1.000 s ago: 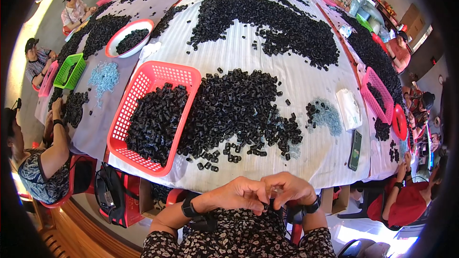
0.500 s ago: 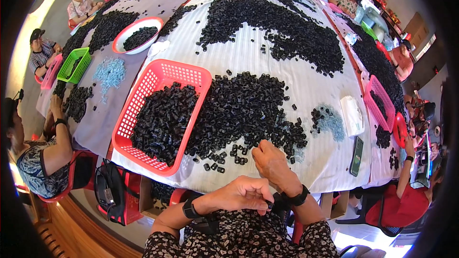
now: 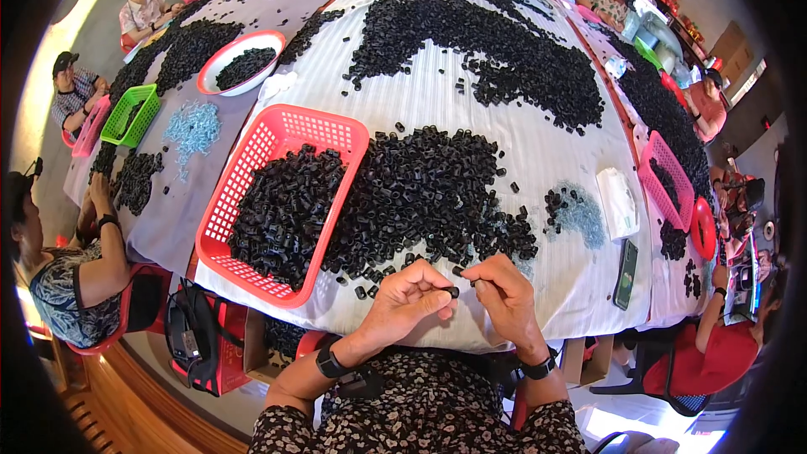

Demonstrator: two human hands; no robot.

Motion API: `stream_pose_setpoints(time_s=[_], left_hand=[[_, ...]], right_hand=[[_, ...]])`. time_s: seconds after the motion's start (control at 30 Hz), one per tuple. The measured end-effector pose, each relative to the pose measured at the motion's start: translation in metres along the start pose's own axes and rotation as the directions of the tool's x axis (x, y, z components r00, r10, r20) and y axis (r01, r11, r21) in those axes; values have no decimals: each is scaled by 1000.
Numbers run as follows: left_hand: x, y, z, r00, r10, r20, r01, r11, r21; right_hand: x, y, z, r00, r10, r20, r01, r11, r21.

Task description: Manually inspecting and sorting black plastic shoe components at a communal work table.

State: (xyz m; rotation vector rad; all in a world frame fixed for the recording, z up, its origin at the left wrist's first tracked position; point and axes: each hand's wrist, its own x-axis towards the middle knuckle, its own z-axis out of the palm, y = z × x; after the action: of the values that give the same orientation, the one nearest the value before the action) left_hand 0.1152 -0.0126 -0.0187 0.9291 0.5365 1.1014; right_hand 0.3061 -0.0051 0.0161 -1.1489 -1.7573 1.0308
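My left hand (image 3: 408,301) is closed in a pinch on a small black plastic piece (image 3: 455,292) at its fingertips. Close beside it, my right hand (image 3: 504,296) is also closed, thumb against forefinger; a dark bit (image 3: 458,271) shows at its tips, too small to make out fully. Both hands are just above the table's near edge. Beyond them spreads a heap of short black tube-like pieces (image 3: 429,185). A red plastic basket (image 3: 217,240) full of the same pieces stands to the left of the heap.
Light-blue plastic scraps (image 3: 580,223) lie right of the heap. Near the right side are a tissue pack (image 3: 618,202) and a phone (image 3: 625,275). A larger black heap (image 3: 479,42) covers the far table. A white basin (image 3: 210,80) stands far left. Other people sit around.
My left hand has risen from my lap to over the table edge with the black piece. My right hand has drawn back from the heap to beside it.
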Motion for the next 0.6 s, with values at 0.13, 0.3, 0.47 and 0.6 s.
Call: stream_pose_setpoints(time_s=[0.13, 0.3, 0.47, 0.6], left_hand=[[1, -2, 4, 1000, 10, -1, -10, 999, 47], [-1, -4, 5, 1000, -9, 10, 9, 999, 50], [-2, -6, 6, 1000, -6, 20, 4, 996, 91], [-3, -5, 9, 999, 8, 36, -12, 994, 113]], right_hand=[[-12, 5, 5, 992, 109, -62, -90, 962, 257], [-13, 5, 2, 990, 122, 67, -133, 970, 206], [-17, 2, 4, 981, 170, 90, -184, 968, 169], [-17, -4, 5, 983, 159, 91, -169, 980, 104]])
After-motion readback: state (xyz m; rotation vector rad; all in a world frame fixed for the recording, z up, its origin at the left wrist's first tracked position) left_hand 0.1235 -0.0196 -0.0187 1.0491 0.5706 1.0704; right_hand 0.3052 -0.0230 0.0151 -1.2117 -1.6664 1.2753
